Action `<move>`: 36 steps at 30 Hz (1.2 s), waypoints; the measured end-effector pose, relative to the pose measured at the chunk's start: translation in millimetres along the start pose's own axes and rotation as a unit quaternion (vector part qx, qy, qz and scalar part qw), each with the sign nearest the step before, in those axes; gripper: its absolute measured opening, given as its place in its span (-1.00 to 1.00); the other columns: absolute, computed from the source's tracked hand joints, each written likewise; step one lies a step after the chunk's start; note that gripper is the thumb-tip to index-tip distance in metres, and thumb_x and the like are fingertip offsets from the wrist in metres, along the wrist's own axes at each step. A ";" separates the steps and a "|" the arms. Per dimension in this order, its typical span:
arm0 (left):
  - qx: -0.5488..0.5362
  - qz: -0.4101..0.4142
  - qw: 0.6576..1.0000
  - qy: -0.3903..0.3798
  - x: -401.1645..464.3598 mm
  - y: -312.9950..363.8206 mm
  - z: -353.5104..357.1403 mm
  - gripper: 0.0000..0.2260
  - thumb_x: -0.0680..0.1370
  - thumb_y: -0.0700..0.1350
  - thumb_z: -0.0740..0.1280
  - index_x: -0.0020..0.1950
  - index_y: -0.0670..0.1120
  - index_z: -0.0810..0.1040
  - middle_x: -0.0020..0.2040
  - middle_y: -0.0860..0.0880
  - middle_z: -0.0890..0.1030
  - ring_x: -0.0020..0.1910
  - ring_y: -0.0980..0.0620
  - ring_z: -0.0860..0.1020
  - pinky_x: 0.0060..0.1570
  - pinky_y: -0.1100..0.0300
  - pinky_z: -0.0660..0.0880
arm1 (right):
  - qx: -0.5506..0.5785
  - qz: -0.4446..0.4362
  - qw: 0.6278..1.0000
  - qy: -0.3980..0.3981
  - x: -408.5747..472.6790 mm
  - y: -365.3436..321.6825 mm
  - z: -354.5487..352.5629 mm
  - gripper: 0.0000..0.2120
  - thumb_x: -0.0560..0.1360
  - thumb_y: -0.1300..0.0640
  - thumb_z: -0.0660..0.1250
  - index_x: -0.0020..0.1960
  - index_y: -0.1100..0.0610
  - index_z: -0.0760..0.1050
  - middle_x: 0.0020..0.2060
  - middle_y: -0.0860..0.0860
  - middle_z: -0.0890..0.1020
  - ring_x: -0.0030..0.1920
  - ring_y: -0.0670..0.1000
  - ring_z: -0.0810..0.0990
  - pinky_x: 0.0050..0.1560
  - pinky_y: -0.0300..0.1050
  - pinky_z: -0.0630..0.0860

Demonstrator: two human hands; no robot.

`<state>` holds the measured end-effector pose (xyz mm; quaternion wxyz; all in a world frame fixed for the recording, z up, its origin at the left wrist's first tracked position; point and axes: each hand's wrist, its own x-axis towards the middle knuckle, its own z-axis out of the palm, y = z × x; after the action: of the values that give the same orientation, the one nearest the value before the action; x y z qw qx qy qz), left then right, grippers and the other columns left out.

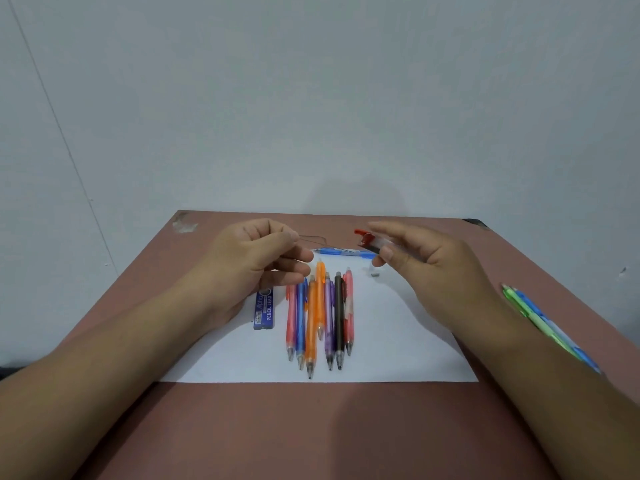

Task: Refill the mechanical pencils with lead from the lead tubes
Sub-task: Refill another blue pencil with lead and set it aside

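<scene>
Now the right hand [426, 268] holds a clear lead tube [373, 242] with its red cap open, pinched between thumb and fingers above the white paper [398, 341]. Opposite it, the left hand [256, 261] has its fingertips pinched together; whether a lead is there I cannot tell. Mechanical pencils [320, 320] lie in a row below both hands, a blue lead tube [264, 308] just beside them, under the left hand.

A plain desk corner in a home or office: a reddish-brown table [242, 427] pushed against a bare pale wall [311, 98] (unadorned), with white paper [398, 341] and mechanical pencils [320, 320].
</scene>
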<state>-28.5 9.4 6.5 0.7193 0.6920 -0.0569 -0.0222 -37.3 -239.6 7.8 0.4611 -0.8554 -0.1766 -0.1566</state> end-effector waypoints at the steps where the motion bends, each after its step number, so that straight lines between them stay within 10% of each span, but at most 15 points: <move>1: 0.003 0.010 1.000 -0.005 -0.3 0.2 0.3 -0.84 0.63 -0.12 0.32 -0.03 -0.20 0.59 -0.03 -0.19 0.72 -0.12 -0.08 0.68 -0.17 0.16 0.67 | 0.027 0.010 1.000 0.005 0.0 -1.2 0.9 -0.71 0.63 0.13 0.33 0.14 -0.29 0.57 -0.12 -0.19 0.72 0.06 -0.31 0.59 0.06 -0.33 0.51; 7: 0.047 0.087 0.995 -0.032 -7.7 5.2 3.8 -0.86 0.64 -0.16 0.29 -0.05 -0.20 0.54 0.06 -0.05 0.73 -0.13 -0.10 0.67 -0.26 0.12 0.64 | 0.133 0.079 0.988 0.010 1.6 -5.6 3.9 -0.86 0.63 0.18 0.33 0.09 -0.02 0.60 -0.17 -0.06 0.75 -0.27 -0.22 0.56 -0.18 -0.30 0.43; 24: 0.240 0.246 0.925 -0.162 -14.5 -7.3 8.1 -0.86 0.56 0.12 0.32 -0.05 0.08 0.56 0.31 0.19 0.59 0.38 -0.05 0.52 0.08 -0.22 0.59 | 0.225 0.105 0.967 -0.060 -0.8 -7.4 10.4 -0.78 0.55 0.29 0.40 0.18 0.19 0.53 -0.15 0.12 0.75 -0.07 0.07 0.75 -0.16 -0.19 0.59; 30: 0.285 0.303 0.900 -0.130 -18.8 -4.4 10.7 -0.91 0.60 0.01 0.34 -0.08 0.06 0.53 0.28 0.23 0.60 0.37 0.24 0.48 -0.07 0.29 0.54 | 0.235 0.106 0.964 -0.062 -1.1 -9.1 9.4 -0.74 0.54 0.28 0.42 0.21 0.22 0.54 -0.15 0.14 0.75 -0.08 0.12 0.75 -0.20 -0.14 0.61; 36: 0.305 0.319 0.892 -0.098 -15.7 -4.9 9.9 -0.88 0.57 0.11 0.27 -0.08 0.11 0.52 0.21 0.24 0.64 0.29 0.24 0.55 -0.08 0.32 0.55 | 0.243 0.101 0.963 -0.057 -1.5 -12.4 7.0 -0.78 0.55 0.27 0.41 0.19 0.20 0.57 -0.14 0.16 0.74 -0.12 0.15 0.75 -0.20 -0.05 0.67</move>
<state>-45.0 1.1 1.2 0.4319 0.8164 -0.3488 0.1592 -43.4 -227.6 12.6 0.6576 -0.7386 -0.1481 -0.0124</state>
